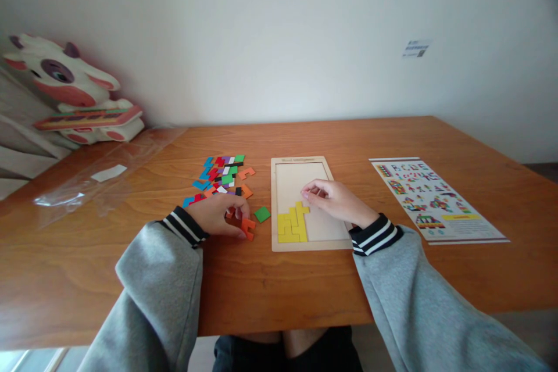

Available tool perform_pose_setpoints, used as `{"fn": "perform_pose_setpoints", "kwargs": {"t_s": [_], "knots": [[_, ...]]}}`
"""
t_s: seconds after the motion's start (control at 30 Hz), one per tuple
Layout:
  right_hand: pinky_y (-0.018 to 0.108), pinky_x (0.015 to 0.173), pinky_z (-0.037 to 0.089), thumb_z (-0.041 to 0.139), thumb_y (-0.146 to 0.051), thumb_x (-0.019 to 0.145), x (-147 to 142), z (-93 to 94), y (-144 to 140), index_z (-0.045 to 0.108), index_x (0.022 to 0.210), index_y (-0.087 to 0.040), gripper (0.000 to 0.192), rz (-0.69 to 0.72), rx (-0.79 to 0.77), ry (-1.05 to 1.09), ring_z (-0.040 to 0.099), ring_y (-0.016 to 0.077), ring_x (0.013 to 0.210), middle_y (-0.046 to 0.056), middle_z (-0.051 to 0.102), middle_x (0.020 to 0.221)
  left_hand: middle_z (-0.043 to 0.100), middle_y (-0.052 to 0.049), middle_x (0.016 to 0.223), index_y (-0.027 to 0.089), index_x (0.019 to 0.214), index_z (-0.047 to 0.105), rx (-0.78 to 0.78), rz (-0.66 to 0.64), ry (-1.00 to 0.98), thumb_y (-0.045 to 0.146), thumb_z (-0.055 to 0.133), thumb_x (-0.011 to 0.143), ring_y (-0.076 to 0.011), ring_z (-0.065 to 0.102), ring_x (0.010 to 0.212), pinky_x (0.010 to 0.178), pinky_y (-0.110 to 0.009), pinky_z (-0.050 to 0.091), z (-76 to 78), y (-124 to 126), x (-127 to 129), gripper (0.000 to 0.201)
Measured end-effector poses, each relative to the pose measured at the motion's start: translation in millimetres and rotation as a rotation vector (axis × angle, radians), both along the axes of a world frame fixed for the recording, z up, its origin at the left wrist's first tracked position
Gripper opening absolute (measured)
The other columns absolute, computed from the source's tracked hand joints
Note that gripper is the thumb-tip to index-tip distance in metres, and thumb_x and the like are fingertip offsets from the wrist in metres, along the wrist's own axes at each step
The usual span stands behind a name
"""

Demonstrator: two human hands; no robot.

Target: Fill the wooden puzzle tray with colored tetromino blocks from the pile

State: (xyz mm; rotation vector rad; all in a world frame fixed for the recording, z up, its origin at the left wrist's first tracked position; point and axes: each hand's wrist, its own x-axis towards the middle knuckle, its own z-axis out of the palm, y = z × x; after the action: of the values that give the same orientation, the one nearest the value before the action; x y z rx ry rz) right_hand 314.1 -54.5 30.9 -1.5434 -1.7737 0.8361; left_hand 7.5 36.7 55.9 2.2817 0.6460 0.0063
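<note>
My left hand is low over the table at the near edge of a heap of coloured puzzle pieces. Its thumb and fingers curl round an orange puzzle piece with a notch in its side. Just right of those fingertips lies a green piece. Over the wooden puzzle board, my right hand has its fingertips pinched together; what they hold, if anything, is hidden. Several yellow pieces lie fitted together in the board's near left corner, below those fingertips.
A printed pattern sheet lies to the right of the board. At the left are a clear plastic bag with a white label and a cow-shaped toy keyboard. The wall rises behind the table.
</note>
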Motion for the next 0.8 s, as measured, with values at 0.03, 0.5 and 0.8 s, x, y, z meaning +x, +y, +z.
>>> {"fn": "perform_pose_setpoints", "kwargs": {"t_s": [0.03,0.5,0.8], "knots": [[0.028,0.067,0.047,0.057,-0.04,0.088,-0.5,0.8,-0.1,0.068,0.094,-0.017,0.026,0.0,0.002,0.001,0.06,0.0153,0.075,0.005,0.069,0.084,0.068,-0.001,0.075,0.017,0.078,0.067,-0.03,0.009,-0.009,0.047,0.075,0.072,-0.0128,0.061,0.069,0.063,-0.022,0.046,0.3,-0.7,0.6,0.032],[0.02,0.051,0.048,0.06,-0.05,0.087,-21.8,7.4,-5.7,0.063,0.109,-0.017,0.04,0.197,-0.235,0.417,0.059,0.0112,0.07,0.008,0.07,0.1,0.06,-0.007,0.09,0.024,0.079,0.078,0.335,0.103,-0.701,0.039,0.073,0.081,-0.0154,0.055,0.081,0.071,-0.031,0.05,-13.2,-27.3,53.7,0.017],[0.021,0.062,0.049,0.078,-0.039,0.076,-20.7,7.7,-5.7,0.064,0.105,-0.015,0.04,0.331,-0.341,0.627,0.063,0.0102,0.073,0.003,0.069,0.086,0.059,-0.008,0.101,0.025,0.077,0.078,0.352,0.09,-0.698,0.036,0.068,0.086,-0.0177,0.056,0.089,0.077,-0.034,0.051,-20.9,-42.0,68.1,0.017]]}}
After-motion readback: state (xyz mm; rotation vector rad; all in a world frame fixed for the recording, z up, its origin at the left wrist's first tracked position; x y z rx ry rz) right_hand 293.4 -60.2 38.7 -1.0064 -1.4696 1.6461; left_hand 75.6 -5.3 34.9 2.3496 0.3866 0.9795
